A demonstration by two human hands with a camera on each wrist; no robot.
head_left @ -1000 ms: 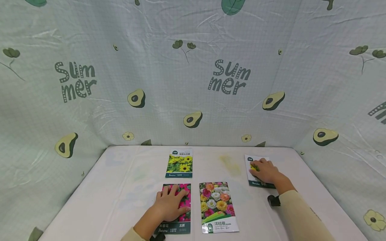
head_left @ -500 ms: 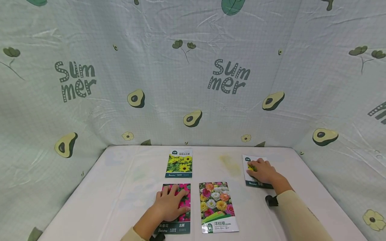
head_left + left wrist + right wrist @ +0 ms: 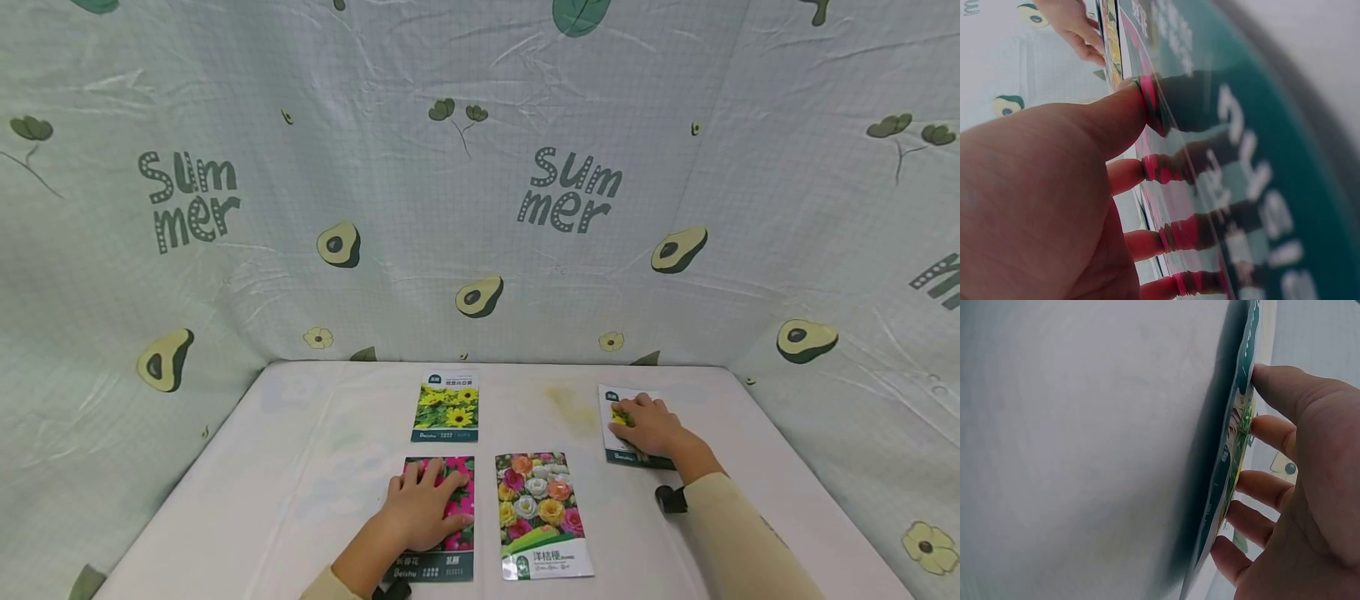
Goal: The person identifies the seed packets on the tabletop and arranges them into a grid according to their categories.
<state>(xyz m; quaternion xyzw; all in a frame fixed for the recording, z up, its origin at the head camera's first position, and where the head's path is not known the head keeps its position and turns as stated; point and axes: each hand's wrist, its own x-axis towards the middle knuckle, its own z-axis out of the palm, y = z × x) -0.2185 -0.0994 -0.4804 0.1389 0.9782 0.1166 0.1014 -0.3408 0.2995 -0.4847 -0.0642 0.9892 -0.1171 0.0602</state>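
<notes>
My left hand [image 3: 422,510] lies spread on a pink-flowered seed packet [image 3: 459,568] at the front of the table; in the left wrist view its fingertips touch the glossy face. At the right, my right hand [image 3: 654,428] rests with spread fingers on another seed packet [image 3: 611,423], white at the top with a yellow-flower picture mostly covered. The right wrist view shows thumb and fingertips pressing on that packet [image 3: 1235,434], which lies flat. Between the hands lies a seed packet with multicoloured blooms [image 3: 542,517]. Behind the left hand is a packet with yellow flowers [image 3: 447,408].
All the packets lie on a white-covered table [image 3: 300,467]. Its far edge meets a pale curtain [image 3: 405,183] printed with avocados and lettering. Black wrist straps [image 3: 671,499] sit at both cuffs. A faint yellow stain [image 3: 572,411] marks the cloth left of the right hand.
My right hand has slid a little to the left, and the packet under it has moved along with it. The left hand and the other packets have stayed in place.
</notes>
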